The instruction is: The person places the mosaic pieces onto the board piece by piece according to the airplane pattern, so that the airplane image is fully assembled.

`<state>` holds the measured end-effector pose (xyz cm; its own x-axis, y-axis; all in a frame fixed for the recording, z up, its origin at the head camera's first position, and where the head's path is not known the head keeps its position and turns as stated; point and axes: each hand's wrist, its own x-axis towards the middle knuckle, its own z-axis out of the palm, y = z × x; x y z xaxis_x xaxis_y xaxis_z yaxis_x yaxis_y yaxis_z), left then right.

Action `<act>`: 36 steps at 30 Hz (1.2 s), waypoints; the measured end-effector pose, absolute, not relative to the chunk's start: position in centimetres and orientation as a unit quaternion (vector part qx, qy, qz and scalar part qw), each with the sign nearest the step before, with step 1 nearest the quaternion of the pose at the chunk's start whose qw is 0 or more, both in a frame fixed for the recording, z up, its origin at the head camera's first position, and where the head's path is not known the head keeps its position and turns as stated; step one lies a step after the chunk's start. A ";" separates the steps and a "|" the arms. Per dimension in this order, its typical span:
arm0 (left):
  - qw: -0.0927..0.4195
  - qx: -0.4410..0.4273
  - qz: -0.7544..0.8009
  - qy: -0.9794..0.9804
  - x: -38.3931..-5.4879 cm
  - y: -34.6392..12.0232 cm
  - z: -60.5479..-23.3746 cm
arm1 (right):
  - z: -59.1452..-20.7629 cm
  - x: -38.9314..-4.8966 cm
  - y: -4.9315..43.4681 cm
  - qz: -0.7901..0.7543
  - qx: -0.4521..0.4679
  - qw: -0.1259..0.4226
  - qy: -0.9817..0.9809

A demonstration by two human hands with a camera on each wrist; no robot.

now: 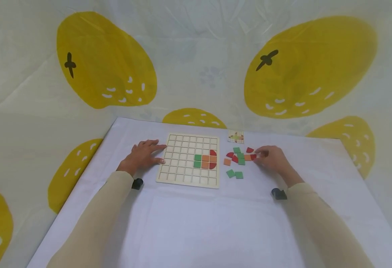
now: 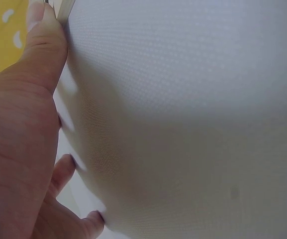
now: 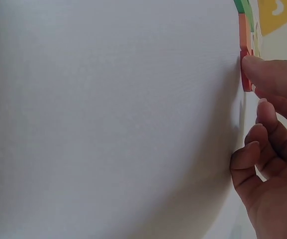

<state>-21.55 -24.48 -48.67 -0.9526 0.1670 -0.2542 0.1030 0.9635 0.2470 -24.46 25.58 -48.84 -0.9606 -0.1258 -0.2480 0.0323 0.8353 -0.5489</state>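
A square wooden grid board (image 1: 182, 178) lies flat on the table, holding green squares (image 1: 197, 161), orange squares (image 1: 205, 161) and two red quarter-circle tiles near its right side. Fingers extended, my left hand (image 1: 144, 154) touches the board's left edge with thumb and index fingertip. To the right of the board, my right hand (image 1: 272, 160) pinches a red quarter-circle tile (image 3: 245, 79) between thumb and index finger, low over the table. That tile sits against an orange square (image 3: 243, 30). Fingers partly cover the red tile.
Loose green tiles (image 1: 239, 175), an orange square (image 1: 227, 162) and more red quarter-circles (image 1: 250, 150) lie between the board and my right hand. A small pattern card (image 1: 235, 136) lies behind them. White cloth (image 1: 199, 223) covers the table; a lemon-printed curtain (image 1: 196, 74) hangs behind.
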 end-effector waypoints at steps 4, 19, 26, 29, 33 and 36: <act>0.141 0.066 0.115 0.981 -21.6 -24.5 -48.7 | -49.0 -24.3 25.3 -0.293 -0.011 0.138 0.946; 0.136 0.071 0.125 0.980 -21.6 -24.7 -48.8 | -49.6 -24.2 24.8 -0.303 -0.012 0.129 0.944; 0.137 0.070 0.119 0.981 -21.7 -24.7 -48.9 | -49.2 -24.0 23.5 -0.310 -0.009 0.142 0.940; 0.140 0.070 0.119 0.981 -21.7 -24.7 -48.8 | -49.2 -23.9 22.9 -0.316 -0.027 0.142 0.938; 0.141 0.072 0.117 0.980 -21.7 -24.6 -48.8 | -49.4 -23.8 22.5 -0.317 -0.046 0.140 0.937; 0.140 0.071 0.117 0.981 -21.6 -24.6 -48.7 | -49.4 -23.7 22.4 -0.316 -0.043 0.148 0.936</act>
<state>-21.63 -24.56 -48.65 -0.9507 0.1720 -0.2580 0.1067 0.9627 0.2487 -23.72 22.38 -49.45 -0.9523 -0.1736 -0.2509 0.0140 0.7967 -0.6042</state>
